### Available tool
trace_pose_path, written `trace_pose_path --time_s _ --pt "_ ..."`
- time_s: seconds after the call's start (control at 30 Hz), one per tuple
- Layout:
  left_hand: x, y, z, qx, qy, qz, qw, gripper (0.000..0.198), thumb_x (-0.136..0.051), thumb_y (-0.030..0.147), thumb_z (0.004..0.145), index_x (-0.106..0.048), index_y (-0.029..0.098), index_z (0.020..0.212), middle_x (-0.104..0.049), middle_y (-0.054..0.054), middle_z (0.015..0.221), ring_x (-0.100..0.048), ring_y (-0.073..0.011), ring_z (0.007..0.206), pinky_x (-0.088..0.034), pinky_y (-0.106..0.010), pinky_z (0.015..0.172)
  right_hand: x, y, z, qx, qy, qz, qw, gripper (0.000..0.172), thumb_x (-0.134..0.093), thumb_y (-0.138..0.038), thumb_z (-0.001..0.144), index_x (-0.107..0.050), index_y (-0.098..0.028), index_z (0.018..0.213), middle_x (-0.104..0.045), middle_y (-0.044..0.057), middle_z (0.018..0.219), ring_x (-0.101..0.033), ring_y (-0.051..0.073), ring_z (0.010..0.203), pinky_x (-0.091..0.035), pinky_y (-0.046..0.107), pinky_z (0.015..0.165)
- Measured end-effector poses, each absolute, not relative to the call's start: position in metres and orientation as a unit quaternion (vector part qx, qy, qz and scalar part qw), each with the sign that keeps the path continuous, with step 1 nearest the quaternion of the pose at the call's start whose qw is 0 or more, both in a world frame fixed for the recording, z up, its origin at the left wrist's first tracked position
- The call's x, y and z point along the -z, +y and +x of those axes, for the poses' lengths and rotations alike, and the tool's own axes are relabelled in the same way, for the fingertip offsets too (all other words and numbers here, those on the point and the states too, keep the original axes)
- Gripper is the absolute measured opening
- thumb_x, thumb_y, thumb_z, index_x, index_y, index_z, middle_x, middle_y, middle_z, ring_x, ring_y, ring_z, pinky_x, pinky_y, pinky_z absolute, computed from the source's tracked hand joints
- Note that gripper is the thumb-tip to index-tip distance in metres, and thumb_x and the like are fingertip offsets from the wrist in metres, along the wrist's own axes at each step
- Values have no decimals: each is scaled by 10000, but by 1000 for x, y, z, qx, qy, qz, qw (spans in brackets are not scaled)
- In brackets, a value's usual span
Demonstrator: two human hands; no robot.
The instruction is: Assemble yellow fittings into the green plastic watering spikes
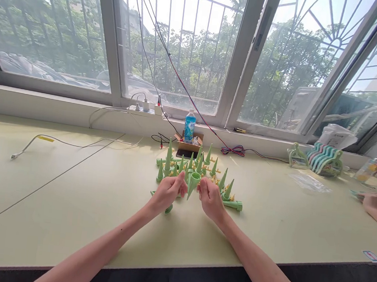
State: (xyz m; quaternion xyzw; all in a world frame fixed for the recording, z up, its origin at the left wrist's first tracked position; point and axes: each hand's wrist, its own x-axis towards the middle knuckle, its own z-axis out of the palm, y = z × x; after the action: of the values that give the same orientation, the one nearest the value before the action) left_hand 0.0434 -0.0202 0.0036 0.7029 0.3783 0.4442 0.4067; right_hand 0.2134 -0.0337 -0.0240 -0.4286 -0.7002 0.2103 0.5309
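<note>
Both my hands are raised over a pale green table (67,200). Between them I hold a green cone-shaped plastic spike (193,184), its open round end up and its tip pointing down. My left hand (167,193) pinches it from the left, my right hand (210,198) from the right, fingers closed. Behind them stands a cluster of several upright green spikes (192,165) with small yellow parts. One green spike (234,204) lies flat to the right of my right hand, and another green piece (168,209) shows under my left hand.
A water bottle (189,125) and a small cardboard box (190,144) sit behind the cluster by the window sill. Cables (73,143) run across the table's left. A striped green item (324,159) and bags sit far right, where another person's hand (375,203) rests.
</note>
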Motion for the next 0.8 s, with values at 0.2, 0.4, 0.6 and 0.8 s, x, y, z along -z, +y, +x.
trace_pose_path --time_s 0.2,0.4,0.6,0.8 --pt "-8 -23 44 -381 391 686 481 747 -323 660 915 -607 134 466 -543 -48 430 -411 -97 404 -306 -231 436 22 -37 214 -157 -750 -409 496 394 -261 -393 1023 -427 -204 721 -412 -32 586 -382 120 509 -326 253 539" --pt "-8 -23 43 -347 400 687 497 791 -294 691 902 -644 122 477 -535 -58 406 -338 -88 393 -271 -228 424 23 -37 214 -141 -772 -389 483 346 -282 -352 1020 -420 -206 738 -443 -25 612 -404 122 528 -328 245 553" --pt "-12 -25 41 -340 387 686 513 769 -333 689 893 -697 109 541 -584 -75 460 -324 -86 416 -246 -226 432 22 -38 214 -150 -771 -389 481 354 -277 -367 1019 -416 -209 734 -399 -43 576 -370 118 498 -322 243 542" --pt "-17 -30 40 -330 389 689 516 770 -339 705 881 -723 101 597 -629 -98 536 -324 -87 440 -237 -230 435 22 -39 215 -161 -768 -387 483 345 -282 -350 1018 -392 -212 721 -388 -46 572 -355 114 497 -313 240 538"
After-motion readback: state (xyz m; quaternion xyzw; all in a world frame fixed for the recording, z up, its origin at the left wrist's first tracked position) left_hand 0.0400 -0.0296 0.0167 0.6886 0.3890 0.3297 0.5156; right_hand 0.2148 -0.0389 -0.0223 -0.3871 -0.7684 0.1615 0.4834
